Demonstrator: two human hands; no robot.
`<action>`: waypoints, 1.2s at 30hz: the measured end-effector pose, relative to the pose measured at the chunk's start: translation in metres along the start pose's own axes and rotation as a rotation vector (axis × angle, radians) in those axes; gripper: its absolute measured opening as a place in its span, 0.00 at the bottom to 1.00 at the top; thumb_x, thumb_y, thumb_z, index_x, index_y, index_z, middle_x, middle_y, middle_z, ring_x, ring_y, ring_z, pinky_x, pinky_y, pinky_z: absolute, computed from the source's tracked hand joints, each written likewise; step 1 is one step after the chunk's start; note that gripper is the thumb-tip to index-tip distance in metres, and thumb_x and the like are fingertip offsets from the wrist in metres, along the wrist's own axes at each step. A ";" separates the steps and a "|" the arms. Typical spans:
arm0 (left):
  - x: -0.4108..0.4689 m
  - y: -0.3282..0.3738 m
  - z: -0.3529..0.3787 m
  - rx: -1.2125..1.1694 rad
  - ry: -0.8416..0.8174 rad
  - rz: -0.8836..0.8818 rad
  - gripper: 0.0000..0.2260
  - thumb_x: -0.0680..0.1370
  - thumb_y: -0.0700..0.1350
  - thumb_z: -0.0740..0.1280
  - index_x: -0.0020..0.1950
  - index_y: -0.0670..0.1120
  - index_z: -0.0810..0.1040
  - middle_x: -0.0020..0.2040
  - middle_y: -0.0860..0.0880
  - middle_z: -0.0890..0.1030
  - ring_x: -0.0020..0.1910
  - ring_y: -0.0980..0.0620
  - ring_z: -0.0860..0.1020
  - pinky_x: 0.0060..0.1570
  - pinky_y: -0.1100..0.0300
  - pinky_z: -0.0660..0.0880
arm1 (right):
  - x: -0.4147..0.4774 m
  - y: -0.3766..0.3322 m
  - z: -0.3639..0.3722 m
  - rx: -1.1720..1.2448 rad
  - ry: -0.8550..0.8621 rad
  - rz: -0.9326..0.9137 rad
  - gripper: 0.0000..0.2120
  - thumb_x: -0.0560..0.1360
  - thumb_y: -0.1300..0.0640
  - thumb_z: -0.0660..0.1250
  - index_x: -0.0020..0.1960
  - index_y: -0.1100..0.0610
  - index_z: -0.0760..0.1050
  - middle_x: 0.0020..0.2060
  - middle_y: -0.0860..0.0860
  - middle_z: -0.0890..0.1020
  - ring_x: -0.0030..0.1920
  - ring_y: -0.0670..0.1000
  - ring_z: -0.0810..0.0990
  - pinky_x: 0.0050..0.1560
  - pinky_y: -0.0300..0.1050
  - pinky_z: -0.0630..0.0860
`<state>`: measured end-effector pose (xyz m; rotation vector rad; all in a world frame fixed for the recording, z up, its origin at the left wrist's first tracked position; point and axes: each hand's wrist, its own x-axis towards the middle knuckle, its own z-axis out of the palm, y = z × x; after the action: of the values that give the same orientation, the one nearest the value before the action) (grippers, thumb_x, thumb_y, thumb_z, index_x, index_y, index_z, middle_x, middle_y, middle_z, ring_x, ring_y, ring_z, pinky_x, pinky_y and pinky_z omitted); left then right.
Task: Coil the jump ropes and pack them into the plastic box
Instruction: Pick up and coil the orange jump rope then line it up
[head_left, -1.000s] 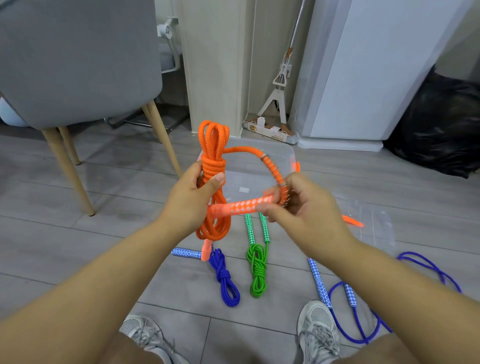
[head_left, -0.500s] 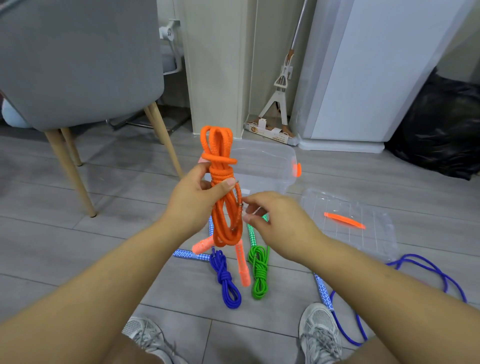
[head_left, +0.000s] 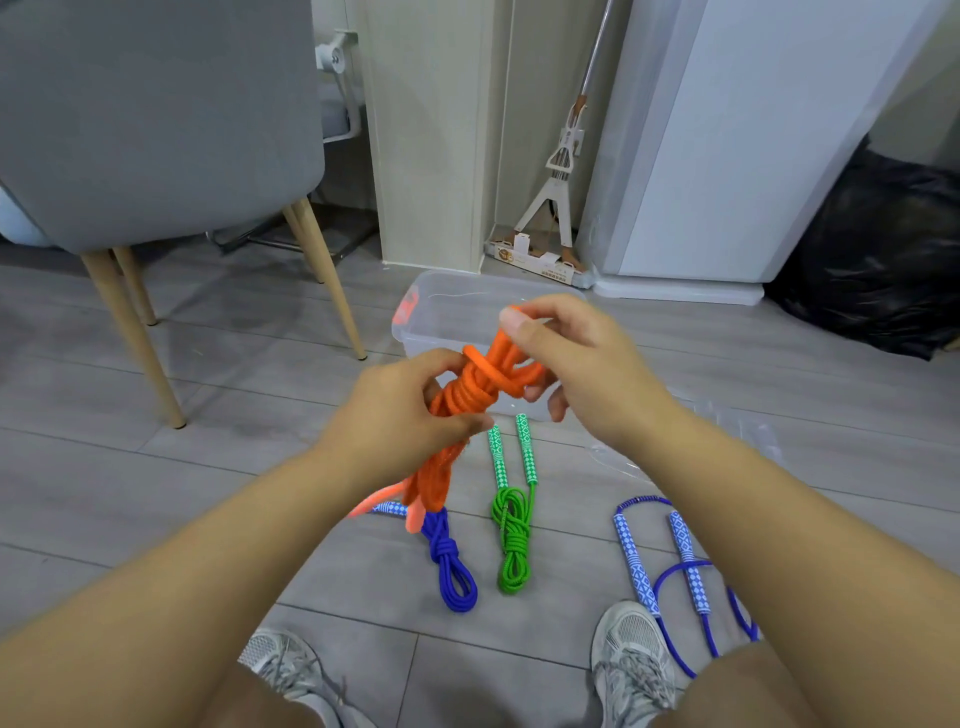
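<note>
my left grip (head_left: 400, 410) is curled round the waist of the orange jump rope (head_left: 467, 395), and my right grip (head_left: 576, 364) pinches the loops at its top end. the bundle hangs in the air just in front of the plastic box (head_left: 441, 306), above the floor.

the risk as i judge it: the wrap round the middle looks loose, so if either grip eases before the end is tucked, the coils could spring apart. the handles dangling low could also snag the coiled blue rope (head_left: 449, 566) or drag the green rope (head_left: 511, 540) lying beneath. the other blue rope (head_left: 675, 571) by my right shoe lies uncoiled.

writing: a flat carton (head_left: 540, 262) by the wall carries print, too small to read. i see no brand on the box or ropes.
</note>
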<state>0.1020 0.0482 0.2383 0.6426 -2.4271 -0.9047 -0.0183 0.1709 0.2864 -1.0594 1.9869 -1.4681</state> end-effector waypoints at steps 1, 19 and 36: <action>-0.001 0.000 0.000 0.041 0.006 0.023 0.16 0.66 0.52 0.77 0.51 0.55 0.78 0.27 0.50 0.73 0.31 0.57 0.72 0.30 0.67 0.66 | 0.001 -0.002 0.001 -0.012 -0.015 0.040 0.17 0.72 0.43 0.65 0.51 0.55 0.74 0.39 0.51 0.78 0.30 0.47 0.77 0.26 0.35 0.69; -0.015 -0.033 0.009 -0.243 -0.321 -0.113 0.20 0.68 0.57 0.70 0.49 0.47 0.66 0.41 0.45 0.76 0.39 0.54 0.73 0.44 0.57 0.73 | -0.012 0.025 -0.025 0.301 0.114 -0.010 0.06 0.77 0.67 0.61 0.46 0.57 0.73 0.33 0.57 0.77 0.25 0.48 0.76 0.27 0.39 0.76; -0.018 -0.055 -0.001 -0.080 -0.279 -0.103 0.07 0.76 0.50 0.67 0.41 0.53 0.71 0.31 0.52 0.71 0.26 0.58 0.66 0.31 0.64 0.65 | -0.019 0.067 -0.043 -0.172 0.091 -0.036 0.16 0.71 0.71 0.67 0.43 0.49 0.73 0.36 0.49 0.79 0.31 0.41 0.78 0.35 0.33 0.77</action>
<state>0.1310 0.0212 0.1962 0.6547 -2.6030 -1.1983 -0.0592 0.2212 0.2362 -1.1224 2.2010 -1.4072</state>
